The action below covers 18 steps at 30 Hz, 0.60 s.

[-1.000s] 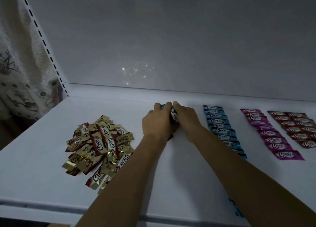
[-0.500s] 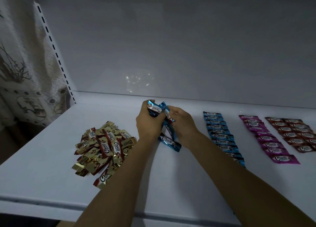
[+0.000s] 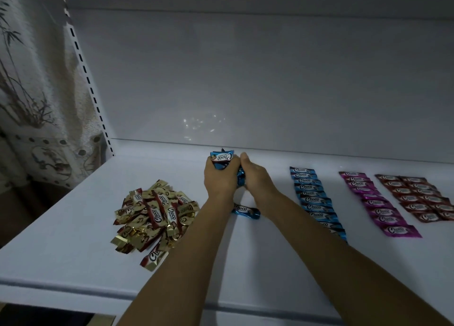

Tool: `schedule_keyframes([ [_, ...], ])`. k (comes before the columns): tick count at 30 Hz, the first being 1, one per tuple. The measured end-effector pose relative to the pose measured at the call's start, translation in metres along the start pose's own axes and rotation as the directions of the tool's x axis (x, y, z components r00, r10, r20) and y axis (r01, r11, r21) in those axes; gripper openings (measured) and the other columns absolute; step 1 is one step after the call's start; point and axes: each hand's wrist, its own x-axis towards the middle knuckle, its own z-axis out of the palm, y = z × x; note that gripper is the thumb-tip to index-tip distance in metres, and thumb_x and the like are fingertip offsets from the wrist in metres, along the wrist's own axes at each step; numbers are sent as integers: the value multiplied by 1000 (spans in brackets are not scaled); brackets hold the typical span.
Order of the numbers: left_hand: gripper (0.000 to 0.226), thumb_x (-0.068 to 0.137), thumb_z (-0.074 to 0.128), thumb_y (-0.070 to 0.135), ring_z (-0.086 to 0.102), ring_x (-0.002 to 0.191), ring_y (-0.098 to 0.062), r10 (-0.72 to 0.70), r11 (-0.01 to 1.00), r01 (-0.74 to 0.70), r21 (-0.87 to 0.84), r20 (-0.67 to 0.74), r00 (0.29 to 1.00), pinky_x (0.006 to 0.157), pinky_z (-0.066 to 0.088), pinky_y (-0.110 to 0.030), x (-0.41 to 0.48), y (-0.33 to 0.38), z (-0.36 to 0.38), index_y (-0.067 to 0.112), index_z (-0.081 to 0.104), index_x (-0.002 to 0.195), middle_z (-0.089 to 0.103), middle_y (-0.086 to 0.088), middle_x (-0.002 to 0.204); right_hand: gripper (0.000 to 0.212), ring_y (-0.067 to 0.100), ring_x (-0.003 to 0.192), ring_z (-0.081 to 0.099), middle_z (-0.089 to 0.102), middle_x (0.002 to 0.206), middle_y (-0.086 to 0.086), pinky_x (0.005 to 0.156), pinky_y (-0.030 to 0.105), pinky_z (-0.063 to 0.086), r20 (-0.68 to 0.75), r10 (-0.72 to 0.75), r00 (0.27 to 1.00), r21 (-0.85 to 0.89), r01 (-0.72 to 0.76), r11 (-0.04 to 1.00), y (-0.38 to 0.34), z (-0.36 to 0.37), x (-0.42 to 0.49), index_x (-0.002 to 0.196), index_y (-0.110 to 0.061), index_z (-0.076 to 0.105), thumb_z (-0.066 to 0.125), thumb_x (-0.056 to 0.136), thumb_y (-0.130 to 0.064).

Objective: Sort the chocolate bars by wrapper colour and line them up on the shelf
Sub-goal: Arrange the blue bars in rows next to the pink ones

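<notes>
Seemingly overfull, the left grip [image 3: 221, 181] and right grip [image 3: 256, 182] clutch blue bars [image 3: 222, 159]; one bar [image 3: 245, 210] lies loose on the shelf [image 3: 73, 252], and more could slip out.

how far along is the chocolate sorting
Done: a blue row, a pink row and brown rows lie lined up on the shelf. In hand: the left hand and right hand grip a bunch of blue bars; one loose blue bar lies between the wrists. Left: the gold pile is a heap, not lined up.
</notes>
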Motion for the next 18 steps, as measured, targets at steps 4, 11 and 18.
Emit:
schedule_keyframes([
  [4,17,85,64,10,64,83,-26,-3,998,-1,-60,-71,997,73,55,-37,5,12,-17,22,53,87,64,-7,89,21,21,89,61,62,108,7,80,34,47,-97,-73,993,-311,40,950,1,-19,-6,109,-16,59,49,95,-29],
  [11,21,83,63,8,67,94,-33,78,997,-78,13,-80,994,78,58,-44,-2,13,-37,25,52,83,66,-14,98,70,23,105,51,53,112,5,82,34,42,117,-109,987,-973,136,188,23,-4,-42,115,-15,54,58,73,-71],
  [18,17,86,62,3,63,68,-18,23,993,-22,-118,9,1000,62,54,-32,-18,11,-34,18,55,88,64,-5,79,26,13,66,51,53,73,-2,49,23,33,82,-18,996,-870,81,486,21,-17,-19,77,-15,50,72,77,-30],
])
